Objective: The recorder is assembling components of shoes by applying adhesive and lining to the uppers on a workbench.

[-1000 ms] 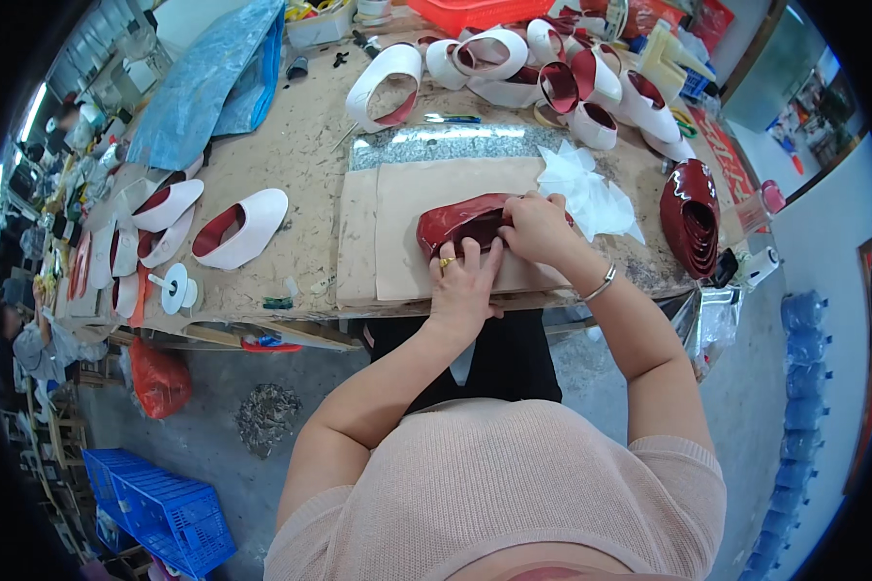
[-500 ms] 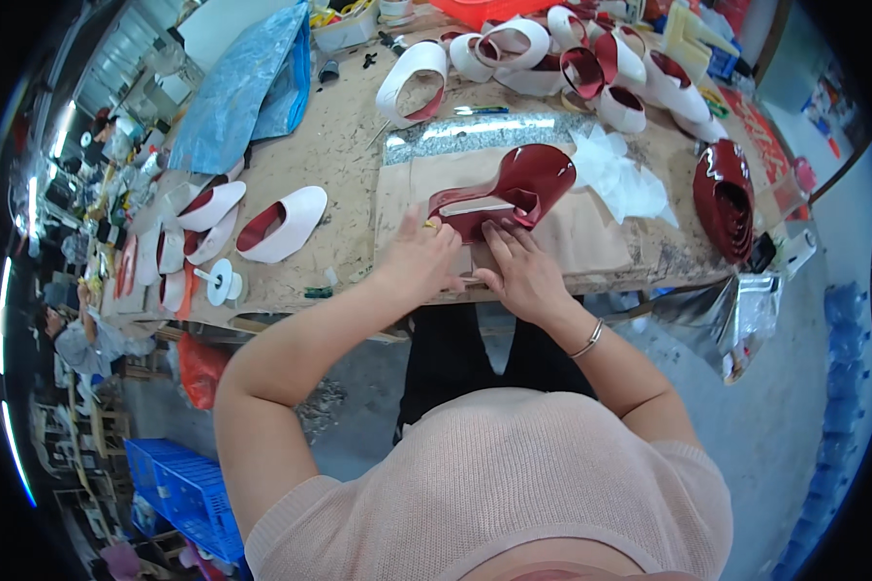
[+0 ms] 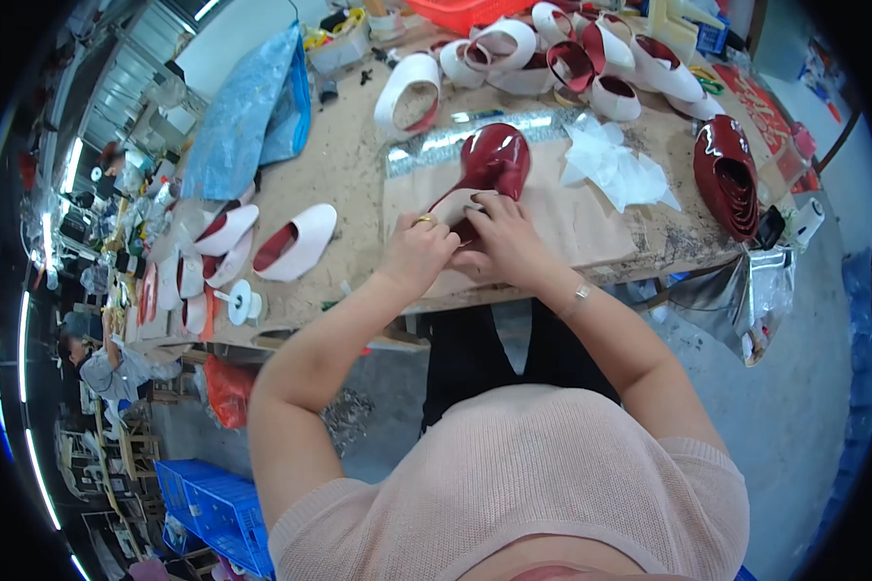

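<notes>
Left fingers (image 3: 424,223) and right fingers (image 3: 487,206), curled nearly closed, pinch the near edge of a glossy dark-red, curved shoe upper (image 3: 495,153) left of the jagged translucent white sheets (image 3: 613,161); apparently that edge is being worked, calling next for even pressure.

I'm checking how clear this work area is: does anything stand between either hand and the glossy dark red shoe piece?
Nothing visible does. The left hand and right hand are both on the near end of the dark red shoe piece. The white sheets lie apart, to its right.
</notes>
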The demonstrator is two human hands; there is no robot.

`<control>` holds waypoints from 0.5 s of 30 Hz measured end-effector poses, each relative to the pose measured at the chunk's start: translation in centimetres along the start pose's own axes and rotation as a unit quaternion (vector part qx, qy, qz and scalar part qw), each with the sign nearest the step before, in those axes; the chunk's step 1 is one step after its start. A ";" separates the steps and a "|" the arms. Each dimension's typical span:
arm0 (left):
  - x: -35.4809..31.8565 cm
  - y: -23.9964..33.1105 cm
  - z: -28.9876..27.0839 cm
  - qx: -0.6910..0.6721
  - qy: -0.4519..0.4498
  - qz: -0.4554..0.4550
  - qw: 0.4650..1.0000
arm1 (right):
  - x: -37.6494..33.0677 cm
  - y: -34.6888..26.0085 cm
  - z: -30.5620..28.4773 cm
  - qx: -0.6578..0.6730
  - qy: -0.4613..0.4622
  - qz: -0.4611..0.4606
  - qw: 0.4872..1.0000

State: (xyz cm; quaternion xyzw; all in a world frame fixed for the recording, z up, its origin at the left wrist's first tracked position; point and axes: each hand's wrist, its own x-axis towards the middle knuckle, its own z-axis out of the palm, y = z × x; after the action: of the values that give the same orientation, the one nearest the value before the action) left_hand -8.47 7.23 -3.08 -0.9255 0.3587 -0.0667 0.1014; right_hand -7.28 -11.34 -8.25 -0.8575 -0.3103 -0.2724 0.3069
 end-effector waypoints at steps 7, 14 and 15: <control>0.7 1.5 -4.3 -0.573 0.098 -0.164 0.797 | -0.7 0.1 -1.5 0.662 0.023 0.339 0.668; 1.4 3.4 -1.9 -0.658 0.151 -0.202 0.710 | 2.9 -2.9 -3.7 0.720 0.132 0.339 0.591; 1.5 3.6 -2.0 -0.663 0.146 -0.195 0.708 | 2.8 -2.7 -3.6 0.719 0.132 0.340 0.592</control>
State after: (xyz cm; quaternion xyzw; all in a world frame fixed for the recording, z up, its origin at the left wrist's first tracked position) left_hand -10.14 3.36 -1.86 -0.7828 0.1329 0.0358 -0.6069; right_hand -8.31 -11.18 -3.06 -0.3564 -0.0473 0.0533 0.9316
